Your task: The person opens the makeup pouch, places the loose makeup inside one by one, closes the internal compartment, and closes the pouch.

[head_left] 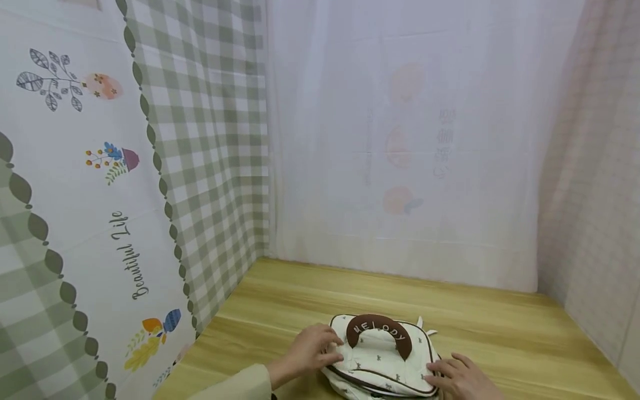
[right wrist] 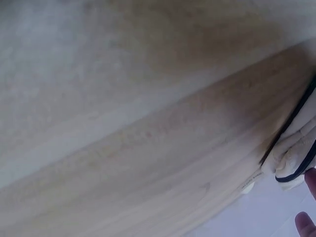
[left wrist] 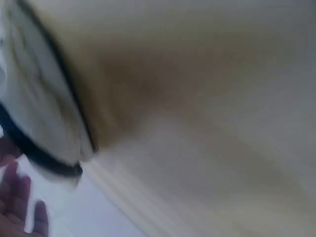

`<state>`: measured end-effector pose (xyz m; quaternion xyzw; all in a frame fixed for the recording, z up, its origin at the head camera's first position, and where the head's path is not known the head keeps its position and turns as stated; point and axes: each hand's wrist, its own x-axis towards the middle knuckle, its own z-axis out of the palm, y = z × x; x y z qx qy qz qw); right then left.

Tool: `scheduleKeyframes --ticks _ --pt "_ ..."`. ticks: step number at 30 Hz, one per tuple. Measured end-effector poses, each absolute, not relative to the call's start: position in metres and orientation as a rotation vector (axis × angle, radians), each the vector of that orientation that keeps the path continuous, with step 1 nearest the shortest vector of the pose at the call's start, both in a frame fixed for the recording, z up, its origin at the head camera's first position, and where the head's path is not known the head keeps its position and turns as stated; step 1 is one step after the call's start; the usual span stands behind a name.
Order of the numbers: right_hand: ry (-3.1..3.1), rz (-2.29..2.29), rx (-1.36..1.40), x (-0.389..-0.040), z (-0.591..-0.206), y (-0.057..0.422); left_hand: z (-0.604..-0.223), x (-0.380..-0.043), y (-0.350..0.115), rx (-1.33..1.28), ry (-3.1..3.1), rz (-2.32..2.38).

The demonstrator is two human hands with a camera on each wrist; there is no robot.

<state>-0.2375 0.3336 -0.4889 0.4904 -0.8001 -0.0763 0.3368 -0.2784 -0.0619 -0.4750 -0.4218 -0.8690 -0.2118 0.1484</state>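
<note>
A small white fabric bag (head_left: pixel 367 364) with dark piping and a scattered little print lies on the table, low in the head view. Its brown curved handle (head_left: pixel 378 320) bears the lettering "MELODY". At the bag's left side is my left hand (head_left: pixel 309 351), fingers loosely bent by its edge. My right hand (head_left: pixel 461 379) has its fingertips against the right edge. In the left wrist view, spread fingers (left wrist: pixel 19 195) appear beside the blurred bag (left wrist: pixel 49 108). The right wrist view has a fingertip at the bag's dark-trimmed corner (right wrist: pixel 292 160), with another digit apart below.
The wood-grain table (head_left: pixel 280 283) extends behind and to both sides of the bag. A green checked cloth (head_left: pixel 210 139) with printed plants hangs on the left. White curtains (head_left: pixel 325 166) close off the back and right. Pale straps (head_left: pixel 425 328) stick out behind the bag.
</note>
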Motion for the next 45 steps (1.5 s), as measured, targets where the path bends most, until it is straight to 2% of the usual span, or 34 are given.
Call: scheduleKeyframes --ticks 5,12,23,31,45 --pt "-2.200 -0.116 1.233 -0.235 -0.485 0.335 -0.472 -0.303 -0.053 -0.998 -2.735 -0.903" --pt "-2.206 0.159 1.091 -0.237 -0.475 0.329 -0.471 -0.323 -0.048 -1.081 -2.790 -0.891" --pt "-2.651 0.463 0.685 -0.288 -0.443 0.351 -0.484 -0.328 -0.038 -1.127 -2.745 -0.921" --pt "-2.863 0.488 0.743 -0.317 -0.446 0.350 -0.491 -0.330 -0.033 -1.168 -2.714 -0.931" --pt "-2.851 0.535 0.958 -0.332 -0.459 0.338 -0.495 -0.335 -0.036 -1.237 -2.655 -0.879"
